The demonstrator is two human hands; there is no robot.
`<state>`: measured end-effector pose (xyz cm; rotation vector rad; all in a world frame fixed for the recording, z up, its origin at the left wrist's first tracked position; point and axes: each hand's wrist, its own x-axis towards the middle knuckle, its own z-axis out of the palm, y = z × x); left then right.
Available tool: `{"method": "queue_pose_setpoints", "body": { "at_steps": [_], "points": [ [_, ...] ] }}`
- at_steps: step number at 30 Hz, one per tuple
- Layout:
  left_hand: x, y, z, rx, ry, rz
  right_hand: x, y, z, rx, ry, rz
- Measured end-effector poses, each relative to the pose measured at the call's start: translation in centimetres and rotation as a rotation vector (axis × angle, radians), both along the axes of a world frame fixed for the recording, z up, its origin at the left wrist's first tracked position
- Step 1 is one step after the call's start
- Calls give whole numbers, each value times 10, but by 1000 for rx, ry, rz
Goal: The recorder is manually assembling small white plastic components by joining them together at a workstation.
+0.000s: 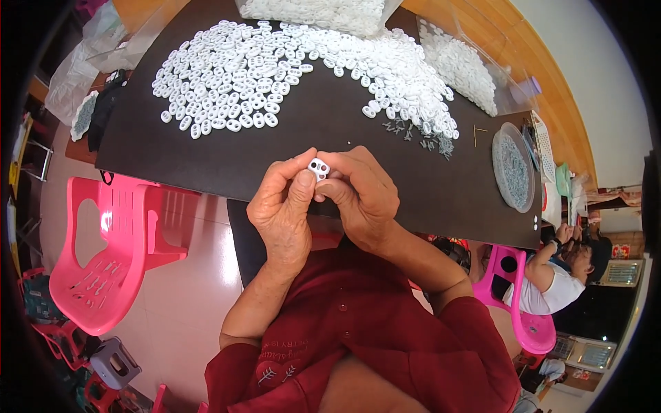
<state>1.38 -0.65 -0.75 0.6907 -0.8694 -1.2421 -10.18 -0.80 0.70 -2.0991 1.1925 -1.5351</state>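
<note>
Close to the table's near edge, a small white plastic piece with several dark round holes (319,166) is pinched between both my hands. My left hand (284,210) is closed, its thumb and forefinger on the left side of the piece. Closed from the other side, my right hand (365,196) has its thumb under the piece and fingers curled behind. Beyond them a wide heap of white oval two-holed pieces (224,79) covers the table, joining a denser pile (403,65) at the right. Small slim grey pieces (441,143) lie by that pile.
Clear plastic boxes of white pieces (313,10) (460,65) stand at the back. A round translucent tub (513,168) at the right holds more grey pieces. A pink chair (113,248) stands left; a person (551,279) sits at the far right. The dark table (323,110) shows between the piles.
</note>
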Motion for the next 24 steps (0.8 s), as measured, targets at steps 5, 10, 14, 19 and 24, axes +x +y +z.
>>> {"method": "queue_pose_setpoints", "body": {
  "at_steps": [5, 10, 14, 19, 24],
  "points": [
    [-4, 4, -4, -26, -15, 57, 5, 2, -3, -17, -1, -21],
    [-3, 7, -2, -27, -55, 99, 13, 7, -5, -4, -33, -49],
    [-4, 10, 1, -7, -17, 115, 16, 3, -6, -97, 10, -67],
    [-4, 12, -5, -23, 2, 135, 17, -2, -8, -171, 23, -77],
    [-5, 13, -6, -44, 4, 143, 19, -1, -12, -194, 28, -91]
  ]
}}
